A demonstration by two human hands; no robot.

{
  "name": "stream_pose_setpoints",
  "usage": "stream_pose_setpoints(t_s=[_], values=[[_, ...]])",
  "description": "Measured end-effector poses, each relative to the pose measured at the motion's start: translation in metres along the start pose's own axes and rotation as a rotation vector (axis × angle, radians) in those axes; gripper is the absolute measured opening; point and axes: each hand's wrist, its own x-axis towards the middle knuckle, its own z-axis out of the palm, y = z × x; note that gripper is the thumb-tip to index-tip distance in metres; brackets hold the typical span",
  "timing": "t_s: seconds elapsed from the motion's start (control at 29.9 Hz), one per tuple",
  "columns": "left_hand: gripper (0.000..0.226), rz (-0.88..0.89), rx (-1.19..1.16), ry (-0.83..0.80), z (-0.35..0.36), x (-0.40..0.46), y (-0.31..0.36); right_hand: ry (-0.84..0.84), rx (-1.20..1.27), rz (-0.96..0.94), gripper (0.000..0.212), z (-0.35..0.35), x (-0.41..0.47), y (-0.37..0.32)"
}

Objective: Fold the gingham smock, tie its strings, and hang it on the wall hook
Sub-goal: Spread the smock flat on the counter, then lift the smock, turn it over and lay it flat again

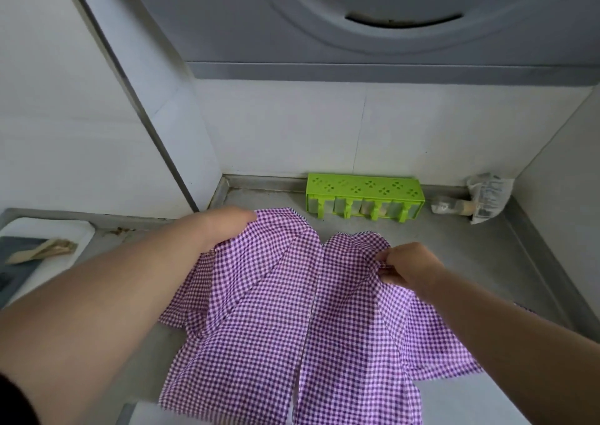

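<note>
A purple-and-white gingham smock [292, 320] lies spread on a grey steel counter [454, 255], its open back split running down the middle toward me. My left hand [227, 226] grips the smock's upper left edge, its fingers tucked into the cloth. On the right, my right hand [406, 268] pinches a bunch of fabric at the upper right edge. The smock's strings and the wall hook are not in view.
A green plastic rack [363, 194] stands against the white tiled back wall. A crumpled clear bag [487, 197] lies in the back right corner. At the left is a white board [48, 229] with a pale utensil [42, 250]. A grey range hood [389, 18] hangs overhead.
</note>
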Motion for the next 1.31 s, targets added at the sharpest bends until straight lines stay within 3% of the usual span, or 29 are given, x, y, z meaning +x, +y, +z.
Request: stream_pose_setpoints(t_s=[0.1, 0.37, 0.54, 0.67, 0.74, 0.8, 0.87, 0.94, 1.0, 1.1, 1.2, 1.31], values=[[0.030, 0.019, -0.073, 0.052, 0.000, -0.031, 0.009, 0.014, 0.138, 0.030, 0.014, -0.006, -0.010, -0.011], [0.035, 0.044, -0.101, 0.162, -0.003, -0.085, -0.005, -0.023, 0.141, -0.045, 0.014, -0.018, -0.040, -0.019], [0.030, 0.043, -0.130, 0.115, -0.009, -0.113, -0.015, 0.014, 0.212, -0.057, 0.015, -0.022, -0.062, -0.015], [0.032, 0.151, -0.310, -0.015, -0.012, -0.153, -0.013, 0.053, 0.556, -0.160, 0.008, -0.009, -0.111, -0.037], [0.043, 0.257, -0.380, -0.118, -0.007, -0.176, -0.006, -0.041, 0.651, -0.311, 0.006, 0.010, -0.149, -0.056], [0.048, 0.379, -0.402, -0.190, -0.002, -0.199, 0.001, -0.251, 0.678, -0.452, 0.028, 0.033, -0.203, -0.073], [0.050, 0.488, -0.434, -0.183, -0.002, -0.226, 0.004, -0.480, 0.528, -0.571, 0.056, 0.057, -0.255, -0.083], [0.045, 0.580, -0.433, -0.103, -0.005, -0.248, 0.007, -0.562, 0.262, -0.689, 0.066, 0.073, -0.295, -0.083], [0.038, 0.642, -0.321, 0.028, -0.009, -0.268, 0.008, -0.555, 0.152, -0.757, 0.054, 0.084, -0.317, -0.082], [0.038, 0.713, -0.196, 0.076, -0.013, -0.294, 0.004, -0.488, 0.331, -0.685, 0.037, 0.094, -0.339, -0.084], [0.043, 0.756, -0.122, 0.056, -0.017, -0.312, -0.003, -0.262, 0.371, -0.616, 0.019, 0.094, -0.352, -0.090], [0.035, 0.869, 0.122, 0.184, -0.030, -0.313, -0.006, -0.264, 0.429, -0.578, 0.011, 0.083, -0.359, -0.093]])
